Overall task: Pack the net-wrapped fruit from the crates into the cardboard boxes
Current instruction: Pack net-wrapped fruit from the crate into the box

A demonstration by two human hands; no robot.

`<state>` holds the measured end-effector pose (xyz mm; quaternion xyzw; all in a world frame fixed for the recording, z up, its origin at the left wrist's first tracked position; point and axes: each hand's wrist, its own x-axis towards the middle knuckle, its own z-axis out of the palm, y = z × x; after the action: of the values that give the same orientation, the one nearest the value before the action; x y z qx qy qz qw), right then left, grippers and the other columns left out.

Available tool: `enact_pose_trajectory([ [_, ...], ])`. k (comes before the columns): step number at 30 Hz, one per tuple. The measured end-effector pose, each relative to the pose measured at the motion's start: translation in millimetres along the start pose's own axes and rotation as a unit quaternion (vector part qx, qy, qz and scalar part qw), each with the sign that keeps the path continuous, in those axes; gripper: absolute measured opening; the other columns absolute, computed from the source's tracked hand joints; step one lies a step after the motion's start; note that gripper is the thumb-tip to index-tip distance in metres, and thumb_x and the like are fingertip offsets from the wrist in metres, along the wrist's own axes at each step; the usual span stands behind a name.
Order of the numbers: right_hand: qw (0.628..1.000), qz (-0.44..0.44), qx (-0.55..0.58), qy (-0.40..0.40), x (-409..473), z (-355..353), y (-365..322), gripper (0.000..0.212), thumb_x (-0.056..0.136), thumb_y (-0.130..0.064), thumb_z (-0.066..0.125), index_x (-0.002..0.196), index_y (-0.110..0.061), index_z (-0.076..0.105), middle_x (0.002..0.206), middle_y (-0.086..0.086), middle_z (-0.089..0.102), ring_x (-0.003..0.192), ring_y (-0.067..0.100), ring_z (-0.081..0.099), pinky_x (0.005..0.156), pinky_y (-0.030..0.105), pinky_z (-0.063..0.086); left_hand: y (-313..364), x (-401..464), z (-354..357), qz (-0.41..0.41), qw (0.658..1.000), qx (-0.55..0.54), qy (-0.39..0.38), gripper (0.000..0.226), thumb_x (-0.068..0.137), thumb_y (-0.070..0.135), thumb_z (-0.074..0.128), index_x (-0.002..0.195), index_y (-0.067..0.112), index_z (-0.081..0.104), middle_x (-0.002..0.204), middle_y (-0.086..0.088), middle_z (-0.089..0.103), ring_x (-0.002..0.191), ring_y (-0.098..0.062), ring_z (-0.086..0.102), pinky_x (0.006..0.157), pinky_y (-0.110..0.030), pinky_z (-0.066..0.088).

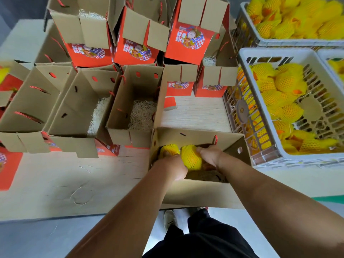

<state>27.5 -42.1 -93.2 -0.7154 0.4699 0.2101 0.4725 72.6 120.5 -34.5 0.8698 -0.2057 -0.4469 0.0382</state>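
Both hands inside the open cardboard box (197, 194) at the table edge. Left hand (176, 167) curls its fingers over one net-wrapped fruit (169, 148); right hand (209, 155) rests beside a second fruit (191, 157), fingers loosely bent, touching it. Fruit crate (279, 146) just right of the right hand.
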Motion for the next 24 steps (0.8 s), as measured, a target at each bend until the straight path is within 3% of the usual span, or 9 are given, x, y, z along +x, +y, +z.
enact_pose_trajectory([
  [2,0.998,-0.011,-0.060,-0.006,-0.4,-6.8,8.2,0.051,0.097,-0.045,0.061,0.127,-0.005,0.065,0.109,0.012,0.069,0.101,0.032,0.066,0.093,0.038,0.054,-2.3,1.1,2.0,0.012,1.000,-0.008,0.005,0.062,0.102,0.044,0.041,0.156,0.015,0.034,0.160,-0.018,0.026,0.145,-0.039,0.034,0.117,-0.046,0.033],
  [4,0.997,-0.027,-0.078,-0.009,-2.2,-13.9,12.3,0.047,0.100,-0.041,0.059,0.134,-0.009,0.062,0.124,0.014,0.067,0.113,0.031,0.063,0.096,0.033,0.049,-1.4,6.1,2.0,0.036,0.999,0.002,-0.019,0.054,0.104,0.043,0.040,0.150,0.015,0.044,0.154,-0.017,0.039,0.138,-0.036,0.043,0.107,-0.037,0.036],
  [6,0.995,-0.044,-0.091,-0.016,-4.2,-18.8,12.9,0.044,0.102,-0.034,0.056,0.139,-0.010,0.057,0.128,0.013,0.065,0.112,0.029,0.061,0.089,0.028,0.045,2.1,10.6,-0.9,0.051,0.998,0.006,-0.041,0.051,0.104,0.042,0.042,0.146,0.015,0.051,0.150,-0.013,0.049,0.132,-0.032,0.050,0.103,-0.035,0.039],
  [11,0.989,-0.062,-0.119,-0.057,-1.9,-26.1,20.8,0.045,0.099,-0.022,0.058,0.142,-0.010,0.054,0.120,0.013,0.064,0.102,0.027,0.062,0.081,0.031,0.050,16.4,22.4,-1.4,0.052,0.997,-0.025,-0.060,0.060,0.098,0.048,0.051,0.152,0.024,0.041,0.154,-0.010,0.045,0.129,-0.030,0.049,0.106,-0.039,0.040],
  [13,0.988,-0.057,-0.125,-0.073,-0.8,-29.0,23.1,0.045,0.093,-0.025,0.065,0.136,-0.012,0.058,0.116,0.010,0.066,0.103,0.027,0.064,0.081,0.032,0.052,26.9,26.3,1.5,0.031,0.996,-0.017,-0.078,0.054,0.096,0.048,0.054,0.142,0.020,0.049,0.137,-0.010,0.057,0.114,-0.026,0.054,0.095,-0.037,0.043],
  [16,0.987,-0.061,-0.131,-0.068,-0.3,-26.3,18.8,0.054,0.084,-0.034,0.076,0.132,-0.015,0.061,0.121,0.010,0.067,0.109,0.028,0.064,0.090,0.034,0.053,42.1,36.8,4.5,0.027,0.996,-0.055,-0.067,0.015,0.097,0.033,0.058,0.102,0.018,0.061,0.097,-0.007,0.061,0.088,-0.022,0.057,0.079,-0.032,0.047],
  [19,0.996,-0.068,-0.052,-0.037,2.9,-20.7,16.6,0.044,0.081,-0.032,0.080,0.120,-0.016,0.067,0.106,0.007,0.071,0.096,0.026,0.067,0.091,0.039,0.058,48.6,39.6,4.0,0.036,0.990,-0.134,-0.037,0.027,0.093,0.037,0.065,0.114,0.020,0.069,0.115,-0.007,0.069,0.105,-0.025,0.063,0.097,-0.037,0.052],
  [21,0.997,-0.057,-0.006,-0.052,3.2,-19.6,14.8,0.033,0.086,-0.031,0.076,0.116,-0.020,0.067,0.097,0.003,0.070,0.089,0.024,0.067,0.087,0.040,0.061,47.0,35.9,3.3,0.028,0.993,-0.112,0.000,0.049,0.085,0.051,0.063,0.128,0.026,0.063,0.129,-0.004,0.061,0.120,-0.030,0.057,0.108,-0.042,0.045],
  [24,0.977,-0.091,-0.164,-0.100,-2.3,-21.7,10.2,0.031,0.100,-0.035,0.059,0.127,-0.020,0.066,0.122,0.010,0.068,0.110,0.028,0.065,0.092,0.031,0.052,42.9,35.3,7.2,0.000,0.999,-0.038,0.000,0.054,0.098,0.050,0.055,0.146,0.027,0.049,0.146,-0.007,0.050,0.133,-0.033,0.048,0.115,-0.042,0.035],
])
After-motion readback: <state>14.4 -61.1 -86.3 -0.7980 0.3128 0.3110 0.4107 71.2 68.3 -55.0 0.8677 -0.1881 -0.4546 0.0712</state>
